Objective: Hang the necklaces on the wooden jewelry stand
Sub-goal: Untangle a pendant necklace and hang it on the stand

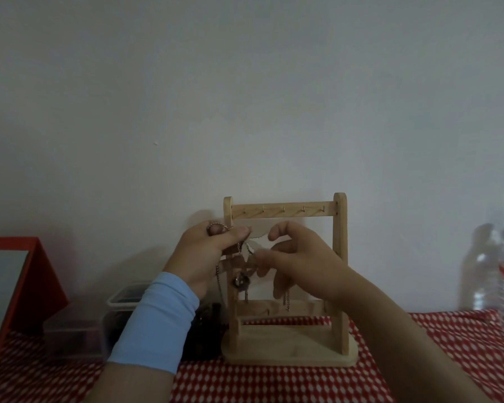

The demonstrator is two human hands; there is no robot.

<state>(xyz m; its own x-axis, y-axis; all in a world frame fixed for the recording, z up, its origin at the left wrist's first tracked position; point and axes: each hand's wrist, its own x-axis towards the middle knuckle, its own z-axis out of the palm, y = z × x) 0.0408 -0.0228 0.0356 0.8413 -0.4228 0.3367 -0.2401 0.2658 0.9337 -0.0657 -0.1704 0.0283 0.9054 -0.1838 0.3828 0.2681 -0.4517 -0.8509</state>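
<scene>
- At the middle of the red-and-white cloth, close to the wall, the stand is upright on its base, and small hooks line its top bar.
- Both hands are raised in front of the stand, below the top bar and above the lower one.
- The left hand, with a blue sleeve on its wrist, is by the stand's left post. Its fingers are curled, and its thumb presses the necklace against the forefinger. Part of the chain is looped over one finger.
- The right hand faces the left. Its fingers are bent inward and its fingertips meet on the chain in a pinch, though that spot is blurred.
- The necklace is off the hooks. It runs between the two hands, with a dark pendant dangling under them and loose chain ends hanging before the lower bar.
- Left of the stand are clear tubs and a red box.
- Bottles stand at the far right.
</scene>
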